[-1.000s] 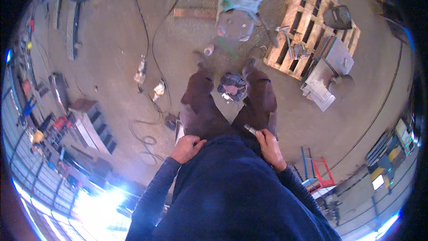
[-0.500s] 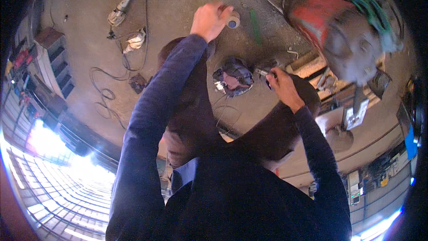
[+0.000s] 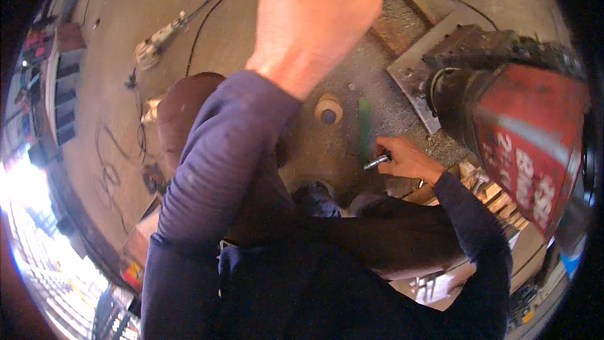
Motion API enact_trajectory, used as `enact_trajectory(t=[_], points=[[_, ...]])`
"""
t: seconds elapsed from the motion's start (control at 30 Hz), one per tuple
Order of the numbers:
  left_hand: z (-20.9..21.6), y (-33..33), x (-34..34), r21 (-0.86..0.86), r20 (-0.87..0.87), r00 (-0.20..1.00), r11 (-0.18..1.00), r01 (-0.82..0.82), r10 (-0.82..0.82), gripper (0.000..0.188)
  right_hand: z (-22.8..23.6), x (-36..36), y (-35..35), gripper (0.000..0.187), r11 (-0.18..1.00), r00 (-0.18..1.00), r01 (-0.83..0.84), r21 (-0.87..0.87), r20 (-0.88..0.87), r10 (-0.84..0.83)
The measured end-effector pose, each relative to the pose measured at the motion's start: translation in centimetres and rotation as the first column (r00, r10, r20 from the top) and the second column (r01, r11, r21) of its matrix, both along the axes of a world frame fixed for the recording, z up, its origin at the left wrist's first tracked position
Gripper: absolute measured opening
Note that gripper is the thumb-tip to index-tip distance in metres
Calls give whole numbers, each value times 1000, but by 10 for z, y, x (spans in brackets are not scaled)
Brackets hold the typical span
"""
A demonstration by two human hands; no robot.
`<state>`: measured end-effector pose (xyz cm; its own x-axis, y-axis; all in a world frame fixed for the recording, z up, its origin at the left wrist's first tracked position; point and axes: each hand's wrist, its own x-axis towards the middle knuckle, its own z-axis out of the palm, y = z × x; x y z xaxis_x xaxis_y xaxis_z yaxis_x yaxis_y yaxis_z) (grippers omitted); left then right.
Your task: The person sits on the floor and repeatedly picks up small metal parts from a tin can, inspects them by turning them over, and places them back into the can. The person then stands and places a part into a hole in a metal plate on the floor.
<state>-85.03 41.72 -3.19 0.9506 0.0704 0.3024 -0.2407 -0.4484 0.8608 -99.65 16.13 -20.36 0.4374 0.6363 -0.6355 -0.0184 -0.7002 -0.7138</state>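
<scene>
My left hand [image 3: 314,16] is raised large at the top of the view, fingers partly cut off by the edge. Its thumb curls toward the fingers around something dark that I cannot make out. Lower and to the right, my right hand [image 3: 412,160] is closed on a short silvery cylindrical tool [image 3: 377,162], which points left over the floor. Between the hands, a tan ring-shaped roll [image 3: 329,111] with a dark blue centre lies on the ground. A green strip [image 3: 364,127] lies just beyond the tool.
At right stands a bulky red machine [image 3: 525,132] with a dark end. Near it lie a flat metal plate [image 3: 412,79] and a wooden pallet [image 3: 503,201]. A corded power tool [image 3: 149,53] rests on the floor at left, with looping cables. My bent knee [image 3: 185,110] is at left.
My left hand has risen from beside the roll toward the camera. The view has shifted, and my right hand, still on the metal tool, now appears nearer the green strip.
</scene>
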Motion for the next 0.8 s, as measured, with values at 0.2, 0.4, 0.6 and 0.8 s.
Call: enact_trajectory(t=[0.2,0.4,0.6,0.8], points=[[30,-27,-40,-69,105,994,997,22,-15,29,7,5,-16,34,999,983,11,40,185,-18],[4,-29,-30,-244,76,984,954,175,-161,35,31,-22,-51,31,994,940,104,15,326,-103],[-31,120,-83,-8,-235,965,993,-121,115,49,74,-36,-71,37,945,930,87,-316,366,37],[-206,243,-315,485,-669,617,873,-61,415,46,52,-66,-75,36,976,931,200,-90,329,-160]])
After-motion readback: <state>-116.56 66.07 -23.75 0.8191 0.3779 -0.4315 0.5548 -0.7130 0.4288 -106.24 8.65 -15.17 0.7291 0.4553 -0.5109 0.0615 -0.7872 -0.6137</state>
